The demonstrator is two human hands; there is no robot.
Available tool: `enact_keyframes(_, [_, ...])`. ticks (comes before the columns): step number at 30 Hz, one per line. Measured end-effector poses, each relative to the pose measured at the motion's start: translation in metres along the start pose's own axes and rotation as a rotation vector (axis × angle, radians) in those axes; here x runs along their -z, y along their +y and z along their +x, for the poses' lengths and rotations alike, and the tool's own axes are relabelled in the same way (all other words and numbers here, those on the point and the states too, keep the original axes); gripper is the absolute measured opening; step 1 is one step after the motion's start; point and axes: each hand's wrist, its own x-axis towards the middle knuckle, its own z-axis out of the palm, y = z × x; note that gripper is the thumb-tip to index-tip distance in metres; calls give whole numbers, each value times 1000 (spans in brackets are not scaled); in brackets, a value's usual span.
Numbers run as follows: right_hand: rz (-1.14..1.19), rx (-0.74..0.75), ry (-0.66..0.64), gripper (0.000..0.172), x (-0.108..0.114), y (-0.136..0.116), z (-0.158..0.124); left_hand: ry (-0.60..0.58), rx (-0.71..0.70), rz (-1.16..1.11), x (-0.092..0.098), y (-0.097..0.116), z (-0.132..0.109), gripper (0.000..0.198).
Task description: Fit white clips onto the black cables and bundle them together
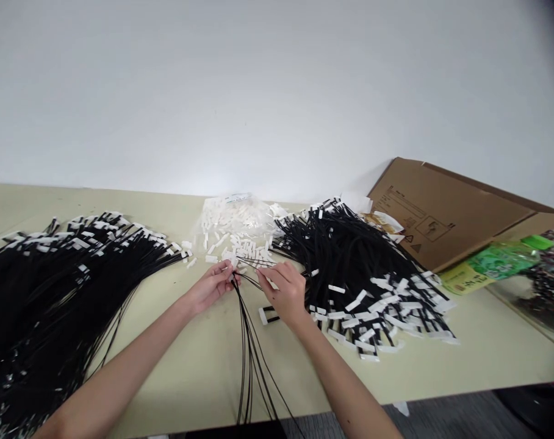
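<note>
My left hand (pixel 213 285) pinches a small white connector (pixel 233 259) near the middle of the table. Thin black cables (pixel 249 347) run from beside its fingers down over the table's front edge. To the right, my right hand (pixel 284 286) is closed with its fingertips on thin black wires (pixel 252 281) that stretch between the two hands. Exactly how the wires meet the connector is too small to tell. Just beyond the hands lies a scatter of loose white connectors (pixel 249 250). A black cable end with a white connector (pixel 263 316) lies under my right hand.
A large heap of black cables with white ends (pixel 52 292) covers the left side. Another cable bundle (pixel 345 256) lies at right. Behind are a clear plastic bag of white pieces (pixel 235 213) and the wall. A cardboard box (pixel 442 207) and green-labelled bottle (pixel 496 265) stand right.
</note>
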Motion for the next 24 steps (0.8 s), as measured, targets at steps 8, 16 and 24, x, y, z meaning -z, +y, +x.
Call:
enact_keyframes(8, [-62,25,22,10,-1,0,-1,-5,-6,-4,0,0,0,17])
enact_keyframes(16, [-96,45,7,11,-2,-2,-2,-1,-30,-9,-1,0,-1,18])
enact_keyframes(24, [-60,81,-26,6,-4,-3,-6,-4,-50,44,-2,1,-2,20])
